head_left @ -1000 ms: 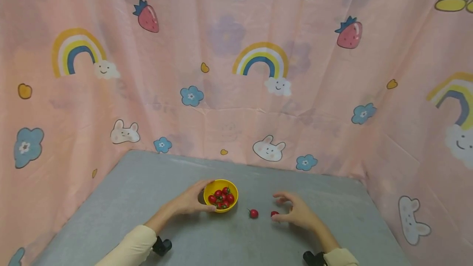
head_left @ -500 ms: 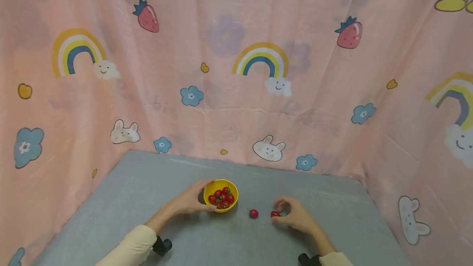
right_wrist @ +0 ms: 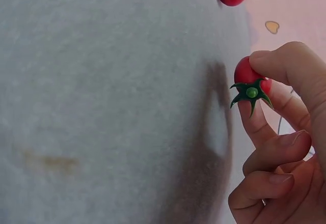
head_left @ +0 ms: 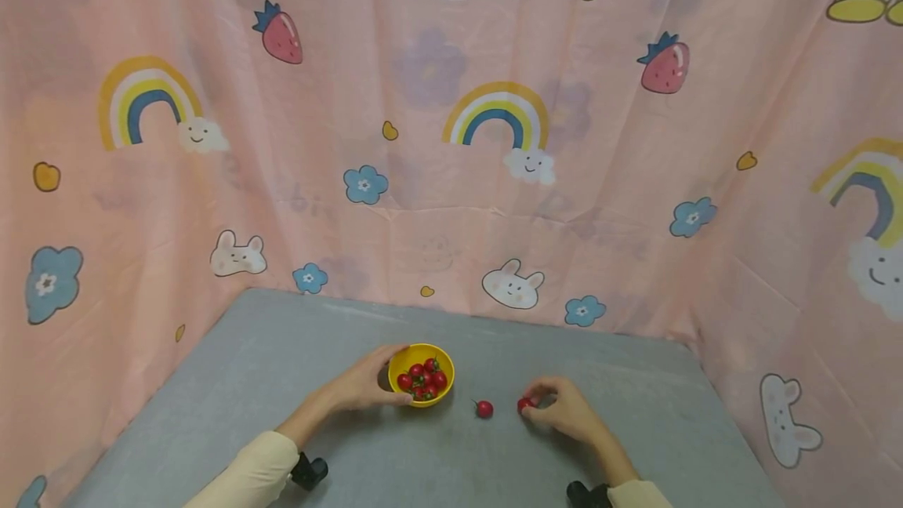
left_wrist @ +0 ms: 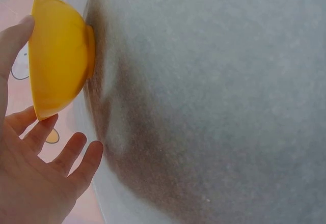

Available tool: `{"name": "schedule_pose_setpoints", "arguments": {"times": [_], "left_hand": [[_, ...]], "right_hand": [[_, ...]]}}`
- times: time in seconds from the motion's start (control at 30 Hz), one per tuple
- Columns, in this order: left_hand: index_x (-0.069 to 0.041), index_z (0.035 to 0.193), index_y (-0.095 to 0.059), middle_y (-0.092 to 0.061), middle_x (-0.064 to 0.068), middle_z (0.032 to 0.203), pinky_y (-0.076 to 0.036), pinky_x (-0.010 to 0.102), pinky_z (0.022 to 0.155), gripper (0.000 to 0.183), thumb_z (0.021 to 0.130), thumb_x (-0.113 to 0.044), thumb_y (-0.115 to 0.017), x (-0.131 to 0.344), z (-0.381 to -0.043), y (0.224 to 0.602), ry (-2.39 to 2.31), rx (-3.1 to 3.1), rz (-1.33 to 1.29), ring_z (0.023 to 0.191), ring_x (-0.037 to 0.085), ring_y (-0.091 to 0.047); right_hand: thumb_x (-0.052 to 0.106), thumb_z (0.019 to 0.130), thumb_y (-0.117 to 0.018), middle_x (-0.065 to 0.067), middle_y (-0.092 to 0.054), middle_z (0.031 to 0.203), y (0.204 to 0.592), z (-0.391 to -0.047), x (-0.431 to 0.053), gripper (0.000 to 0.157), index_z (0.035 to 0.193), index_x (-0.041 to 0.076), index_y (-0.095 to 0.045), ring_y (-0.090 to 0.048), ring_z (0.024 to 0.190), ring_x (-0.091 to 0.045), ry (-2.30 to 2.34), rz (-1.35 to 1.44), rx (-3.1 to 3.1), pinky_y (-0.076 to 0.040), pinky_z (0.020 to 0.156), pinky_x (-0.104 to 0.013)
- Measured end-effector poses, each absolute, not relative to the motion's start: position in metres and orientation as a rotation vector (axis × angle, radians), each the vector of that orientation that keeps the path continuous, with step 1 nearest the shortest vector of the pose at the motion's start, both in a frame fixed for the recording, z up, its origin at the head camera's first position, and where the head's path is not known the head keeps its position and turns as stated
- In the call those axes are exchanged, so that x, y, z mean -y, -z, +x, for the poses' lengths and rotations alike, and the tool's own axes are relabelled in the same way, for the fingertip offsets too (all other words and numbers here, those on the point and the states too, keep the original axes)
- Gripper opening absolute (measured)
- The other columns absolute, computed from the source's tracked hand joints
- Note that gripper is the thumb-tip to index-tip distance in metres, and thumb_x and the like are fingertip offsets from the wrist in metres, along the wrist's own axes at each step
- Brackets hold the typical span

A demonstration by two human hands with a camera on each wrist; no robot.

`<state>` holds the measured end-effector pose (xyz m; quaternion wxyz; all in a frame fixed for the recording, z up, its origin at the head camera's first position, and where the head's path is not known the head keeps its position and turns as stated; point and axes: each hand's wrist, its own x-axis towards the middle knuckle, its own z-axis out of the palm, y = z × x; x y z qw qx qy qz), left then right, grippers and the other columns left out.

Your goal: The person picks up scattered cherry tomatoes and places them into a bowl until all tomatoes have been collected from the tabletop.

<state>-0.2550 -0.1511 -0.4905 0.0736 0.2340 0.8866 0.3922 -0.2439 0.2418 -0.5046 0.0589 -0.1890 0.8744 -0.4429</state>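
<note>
My left hand (head_left: pixel 365 379) holds the yellow bowl (left_wrist: pixel 58 56) at its rim, thumb on one side and fingertips on the other. Inside the bowl lie several red cherry tomatoes (head_left: pixel 426 379) with green stems. With thumb and fingers my right hand (head_left: pixel 567 410) pinches one cherry tomato (right_wrist: pixel 247 74); its green star-shaped calyx shows in the right wrist view, and the other fingers are curled below it. Between the bowl and the right hand, a single cherry tomato (head_left: pixel 484 409) lies on the table.
The grey table (head_left: pixel 395 465) runs back to a pink printed curtain (head_left: pixel 423 241), which also closes in both sides. A black wrist camera (head_left: pixel 309 471) sits on the left wrist and another black wrist camera (head_left: pixel 587 495) on the right. A brownish smudge (right_wrist: pixel 53 161) marks the tabletop.
The right thumb and fingers have come together on the cherry tomato, which has risen slightly in the head view. The left hand and bowl have stayed in place.
</note>
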Motion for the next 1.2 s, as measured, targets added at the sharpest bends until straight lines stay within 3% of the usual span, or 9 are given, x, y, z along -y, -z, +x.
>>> {"name": "schedule_pose_setpoints", "arguments": {"times": [0.4, 0.63, 1.2], "left_hand": [[-0.005, 0.154, -0.041, -0.045, 0.017, 0.149, -0.033, 0.064, 0.108, 0.090, 0.083, -0.039, -0.085, 0.152, -0.255, 0.495, -1.181, -2.663, 0.686, 0.132, 0.039, -0.046], [-0.006, 0.154, -0.040, -0.046, 0.017, 0.149, -0.034, 0.065, 0.108, 0.090, 0.084, -0.039, -0.084, 0.153, -0.254, 0.495, -1.175, -2.665, 0.681, 0.131, 0.038, -0.046], [-0.006, 0.154, -0.040, -0.043, 0.018, 0.151, -0.032, 0.065, 0.109, 0.089, 0.084, -0.038, -0.085, 0.151, -0.256, 0.493, -1.173, -2.676, 0.682, 0.134, 0.039, -0.043]], "right_hand": [[0.011, 0.084, -0.082, -0.002, -0.066, 0.090, 0.504, -0.245, -0.242, 0.017, 0.096, 0.004, -0.072, -0.060, 0.089, -0.027, 1.355, -0.581, -2.655, -0.052, 0.074, -0.038], [0.013, 0.086, -0.082, -0.002, -0.068, 0.094, 0.502, -0.247, -0.243, 0.017, 0.098, 0.005, -0.073, -0.061, 0.091, -0.024, 1.398, -0.543, -2.676, -0.053, 0.084, -0.047], [0.018, 0.087, -0.082, -0.001, -0.070, 0.097, 0.494, -0.253, -0.223, 0.020, 0.101, 0.006, -0.074, -0.062, 0.095, -0.023, 1.472, -0.489, -2.682, -0.052, 0.089, -0.049]]}}
